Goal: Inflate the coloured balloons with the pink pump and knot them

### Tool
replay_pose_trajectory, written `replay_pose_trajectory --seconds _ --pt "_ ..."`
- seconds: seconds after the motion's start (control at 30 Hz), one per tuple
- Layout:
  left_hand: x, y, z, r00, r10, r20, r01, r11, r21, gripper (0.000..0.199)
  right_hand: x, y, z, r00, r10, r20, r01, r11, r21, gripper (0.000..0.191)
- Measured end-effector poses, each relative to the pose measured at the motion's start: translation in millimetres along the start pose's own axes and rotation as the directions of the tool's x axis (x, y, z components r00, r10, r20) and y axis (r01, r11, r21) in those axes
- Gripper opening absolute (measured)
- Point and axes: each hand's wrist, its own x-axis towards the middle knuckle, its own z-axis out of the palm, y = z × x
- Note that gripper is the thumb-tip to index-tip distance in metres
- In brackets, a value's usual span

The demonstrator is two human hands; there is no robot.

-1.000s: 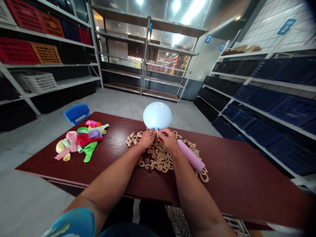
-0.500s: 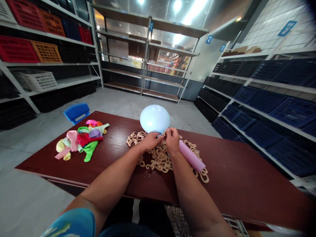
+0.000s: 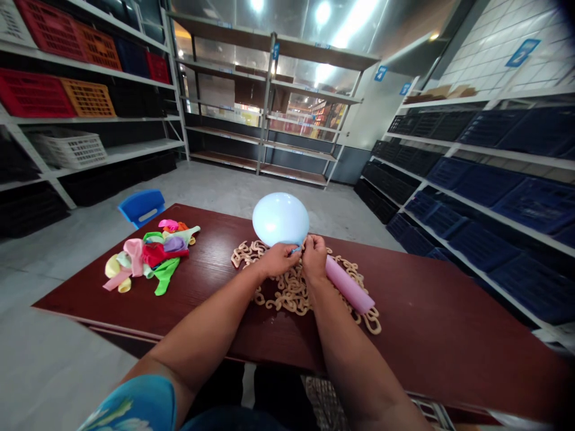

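Note:
A light blue inflated balloon [image 3: 281,218] floats over the table's far edge, its neck pointing back toward me. My left hand [image 3: 279,260] is closed, with thumb and fingers pinching the blue neck. Close beside it, my right hand [image 3: 314,255] pinches at the same neck end; its fingertips partly hide what they hold. Beneath both hands spreads a pile of tan curly pieces [image 3: 291,293]. A pink cylinder [image 3: 349,284], perhaps a pump, lies on the pile just right of my right hand.
Several limp, uninflated balloons [image 3: 155,254] in mixed colours lie on the left of the dark red table [image 3: 431,335]. A blue chair [image 3: 142,208] stands behind its left corner. Shelves with crates [image 3: 87,97] line both sides, and a rack [image 3: 265,120] stands ahead.
The balloon has shifted very slightly left and down. My fingers have moved a little at its neck, with both hands still pinching there.

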Motion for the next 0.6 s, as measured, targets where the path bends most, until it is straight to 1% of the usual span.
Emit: replay_pose_trajectory --seconds 0.07,0.13,0.2,0.27,0.33,0.37,0.43,0.5,0.6 --pt "1 4 -1.3 0.999 0.011 -0.048 -0.003 0.987 0.159 0.032 0 0 -1 0.999 -0.024 -0.023 0.024 1.000 -0.015 0.023" --pt "2 8 -1.9 0.993 -0.008 -0.121 0.041 0.961 0.273 0.036 1 0 -1 0.997 -0.065 -0.047 0.062 0.997 -0.052 0.025" --pt "6 10 -1.9 0.978 -0.026 -0.206 0.092 0.943 0.318 0.042 2 0 -2 0.991 -0.111 -0.069 0.103 0.988 -0.111 0.027" --pt "12 10 -1.6 0.959 -0.024 -0.281 0.119 0.937 0.329 0.047 2 0 -2 0.986 -0.149 -0.075 0.135 0.976 -0.170 0.028" --pt "22 7 -1.6 0.944 -0.031 -0.329 0.147 0.931 0.333 0.049 2 -1 -1 0.979 -0.195 -0.064 0.178 0.961 -0.211 0.030" --pt "29 5 -1.7 0.936 -0.056 -0.346 0.178 0.927 0.331 0.049 1 -2 -1 0.973 -0.225 -0.051 0.208 0.951 -0.229 0.030" --pt "42 1 -2.4 0.924 -0.130 -0.360 0.253 0.914 0.318 0.049 0 -4 -1 0.958 -0.286 -0.016 0.272 0.926 -0.262 0.030" --pt "54 -3 -3.6 0.914 -0.209 -0.348 0.316 0.904 0.289 0.049 -3 -5 0 0.945 -0.326 0.025 0.319 0.901 -0.295 0.030" --pt "64 -11 -6.9 0.912 -0.281 -0.298 0.354 0.907 0.227 0.050 -5 -4 0 0.922 -0.380 0.074 0.381 0.857 -0.346 0.033"
